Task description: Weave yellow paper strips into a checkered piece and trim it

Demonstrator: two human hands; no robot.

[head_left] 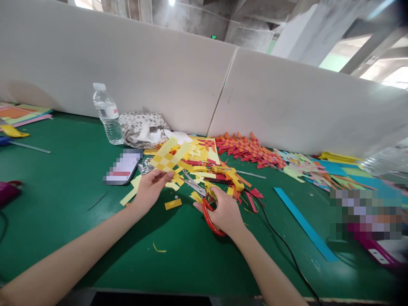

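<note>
Between the thumb and fingers of my left hand [153,187] is a woven piece of yellow paper strips [168,155], raised above the table with loose strip ends pointing up. My right hand [223,208] grips red-handled scissors [208,212], fingers through the loops. Their blades are parted and point up-left, close to the woven paper. Below the blades lies a small yellow paper scrap [173,204]. Behind the scissors rests a yellow glue gun [231,175], its black cord running toward the front edge. Yellow and red offcuts are strewn around it.
A phone [123,166] and a water bottle [108,114] stand left of a patterned cloth bag [143,127]. Woven red-orange paper fish [248,148] are piled along the white partition [280,97]. A blue paper strip [304,223] lies at right, near a purple power strip [376,248].
</note>
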